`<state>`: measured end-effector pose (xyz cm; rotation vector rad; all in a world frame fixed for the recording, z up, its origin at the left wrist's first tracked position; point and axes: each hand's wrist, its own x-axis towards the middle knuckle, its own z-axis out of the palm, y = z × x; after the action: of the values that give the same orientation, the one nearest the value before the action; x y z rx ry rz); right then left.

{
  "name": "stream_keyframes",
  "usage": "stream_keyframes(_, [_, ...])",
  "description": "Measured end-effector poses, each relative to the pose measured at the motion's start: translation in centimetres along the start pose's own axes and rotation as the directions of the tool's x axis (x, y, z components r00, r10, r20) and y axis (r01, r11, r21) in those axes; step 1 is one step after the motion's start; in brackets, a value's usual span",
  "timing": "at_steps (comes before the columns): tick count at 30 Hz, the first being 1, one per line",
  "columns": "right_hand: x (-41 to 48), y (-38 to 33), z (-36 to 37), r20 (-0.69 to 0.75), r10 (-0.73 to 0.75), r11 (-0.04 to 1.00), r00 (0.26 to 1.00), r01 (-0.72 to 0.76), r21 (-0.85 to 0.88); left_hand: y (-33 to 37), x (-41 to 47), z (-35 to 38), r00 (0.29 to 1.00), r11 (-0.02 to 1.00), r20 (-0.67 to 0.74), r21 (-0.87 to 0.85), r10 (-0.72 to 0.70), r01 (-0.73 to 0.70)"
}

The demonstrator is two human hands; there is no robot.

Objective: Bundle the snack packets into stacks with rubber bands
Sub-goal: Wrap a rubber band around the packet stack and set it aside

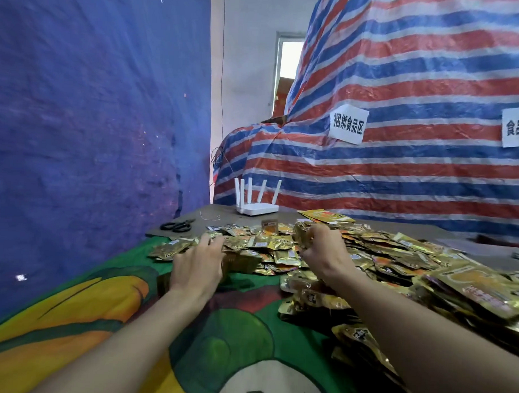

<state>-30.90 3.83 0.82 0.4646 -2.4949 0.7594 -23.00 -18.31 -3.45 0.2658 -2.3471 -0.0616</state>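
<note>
Left hand (198, 262) lies palm down at the near-left edge of the snack packets (382, 259), fingers reaching forward onto them and thumb beside a short stack (241, 262); can't tell whether it grips that stack or just rests on it. Right hand (324, 251) has its fingers curled tight round a clump of packets (302, 236) at the top of the heap. Packets are gold foil with orange panels, loose and overlapping, no order visible. The heap runs from mid-table out to the right frame edge and down along the right forearm. The cartoon-print cloth (233, 327) shows between the two forearms and to the left. Beyond it on a grey board (222, 214), scissors (176, 225) sit near the left edge and a white router (256, 209) at the back. A blue tarp (93, 117) hangs close on the left, with a striped tarp (400, 172) right behind the table.
</note>
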Motion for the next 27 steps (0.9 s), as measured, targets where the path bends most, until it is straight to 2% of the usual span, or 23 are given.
stream_keyframes(3, [-1.5, -0.8, -2.4, -0.101, 0.039, 0.981, 0.994, -0.019, 0.191, 1.0, -1.5, -1.8, 0.990, 0.967, -0.018, -0.218, -0.143, 0.136])
stream_keyframes(7, [-4.4, -1.5, -5.7, -0.210, 0.039, 0.934, 0.977, 0.039, 0.356, 3.0, -3.9, -3.7, 0.968, 0.917, 0.036, -0.311, -0.249, 0.248])
stream_keyframes(10, [-6.6, -1.7, -7.8, -0.287, 0.082, 0.882, 0.954, 0.065, 0.467, 4.5, -4.8, -4.5, 0.939, 0.761, 0.147, -0.554, -0.309, 0.337])
stream_keyframes(12, [-8.2, -1.8, -9.0, -0.316, 0.168, 0.793, 0.934, 0.063, 0.606, 5.8, -5.2, -5.3, 0.936, 0.663, 0.129, -0.673, -0.329, 0.326])
stream_keyframes(15, [-10.9, -2.0, -10.1, -0.331, 0.281, 0.630, 0.901, 0.087, 0.772, 7.8, -5.7, -6.8, 0.916, 0.601, 0.000, -0.755, -0.400, 0.262])
stream_keyframes(19, [-14.5, -2.2, -9.7, -0.336, 0.243, 0.534, 0.910, 0.164, 0.830, 9.6, -7.1, -8.0, 0.871, 0.484, -0.130, -0.865, -0.474, 0.134])
stream_keyframes(22, [-16.2, -2.1, -8.7, -0.306, 0.205, 0.540, 0.930, 0.154, 0.828, 9.8, -8.0, -7.6, 0.858, 0.387, -0.103, -0.915, -0.503, 0.116])
stream_keyframes(25, [-16.5, -2.0, -8.0, -0.289, 0.124, 0.583, 0.949, 0.166, 0.795, 9.7, -8.2, -7.3, 0.865, 0.372, -0.078, -0.919, -0.495, 0.130])
stream_keyframes(27, [-16.8, -1.9, -7.6, -0.267, 0.070, 0.657, 0.961, 0.157, 0.737, 9.9, -8.7, -7.0, 0.887, 0.374, -0.053, -0.917, -0.458, 0.138])
